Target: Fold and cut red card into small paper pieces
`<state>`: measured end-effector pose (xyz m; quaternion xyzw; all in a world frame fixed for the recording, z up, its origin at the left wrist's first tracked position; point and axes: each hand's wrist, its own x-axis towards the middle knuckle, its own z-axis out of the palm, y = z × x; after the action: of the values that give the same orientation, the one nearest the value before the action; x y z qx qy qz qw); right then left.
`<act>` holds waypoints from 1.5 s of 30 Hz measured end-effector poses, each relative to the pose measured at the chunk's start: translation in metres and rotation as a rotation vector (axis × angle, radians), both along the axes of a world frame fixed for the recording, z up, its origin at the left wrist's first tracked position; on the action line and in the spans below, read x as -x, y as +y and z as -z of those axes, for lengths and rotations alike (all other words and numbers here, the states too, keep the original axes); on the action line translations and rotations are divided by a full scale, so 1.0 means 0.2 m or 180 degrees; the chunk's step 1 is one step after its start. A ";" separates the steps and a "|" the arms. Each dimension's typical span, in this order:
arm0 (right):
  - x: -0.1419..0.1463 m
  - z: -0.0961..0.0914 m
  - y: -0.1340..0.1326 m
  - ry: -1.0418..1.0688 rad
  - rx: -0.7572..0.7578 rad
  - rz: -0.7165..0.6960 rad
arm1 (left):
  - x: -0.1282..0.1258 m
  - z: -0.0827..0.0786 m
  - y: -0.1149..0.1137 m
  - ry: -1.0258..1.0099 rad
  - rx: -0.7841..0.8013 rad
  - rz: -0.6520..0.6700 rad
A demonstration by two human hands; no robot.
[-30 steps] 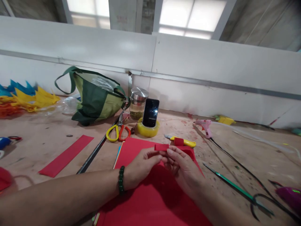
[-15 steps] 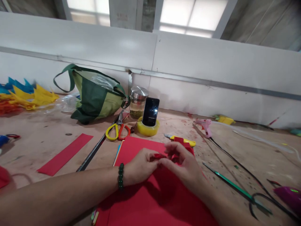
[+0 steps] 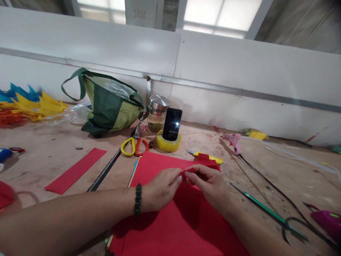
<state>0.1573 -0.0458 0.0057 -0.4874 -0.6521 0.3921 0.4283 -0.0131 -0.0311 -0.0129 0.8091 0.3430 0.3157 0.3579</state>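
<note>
The grip of the left hand (image 3: 162, 186) and the right hand (image 3: 210, 185) is pinched on 1 red paper strip (image 3: 206, 165), held just above the red sheet (image 3: 170, 220) on the bench (image 3: 53, 160). This looks like a folding step, and it seems to call for steady pressure from both hands. A yellow knife (image 3: 213, 159) lies behind.

**Left arm** (image 3: 66, 220): the bare forearm enters from the lower left edge and runs rightward, nearly level, to the wrist.

**Left hand** (image 3: 162, 188): the back of the hand faces up and the fingers are curled. The thumb and forefinger tips are closed in a pinch on the near end of a small folded red paper strip (image 3: 205, 163).

**Right arm** (image 3: 253, 234): the bare forearm enters from the lower right corner and runs up and leftward.

**Right hand** (image 3: 210, 183): the back of the hand faces up and the fingers are bent. The thumb and forefinger pinch the same strip just beside the left fingertips.

Both hands meet at the centre of the view.
</note>
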 end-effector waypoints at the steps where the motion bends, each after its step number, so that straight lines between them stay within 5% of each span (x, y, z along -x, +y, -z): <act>1: 0.00 0.00 0.00 -0.0039 -0.0016 0.0008 | 0.00 0.01 0.00 0.0043 -0.0040 -0.0003; 12: 0.00 0.02 -0.01 -0.0299 -0.0379 -0.0009 | 0.00 -0.02 0.01 0.0041 0.0148 0.0128; 23: -0.01 0.00 -0.07 -0.1550 -0.2270 0.0014 | -0.01 -0.05 -0.02 -0.0557 0.0927 0.0021; 38: -0.01 -0.01 -0.11 -0.2371 -0.3428 -0.0184 | -0.05 -0.04 -0.07 -0.1445 0.1253 0.0212; 45: -0.01 -0.04 -0.13 -0.2224 -0.3183 -0.0314 | -0.03 -0.04 -0.08 -0.1968 0.1670 0.0518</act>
<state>0.1584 -0.0709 0.0128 -0.2963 -0.8809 -0.1252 0.3473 -0.0079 -0.0475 -0.0047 0.5819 0.2231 0.4164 0.6620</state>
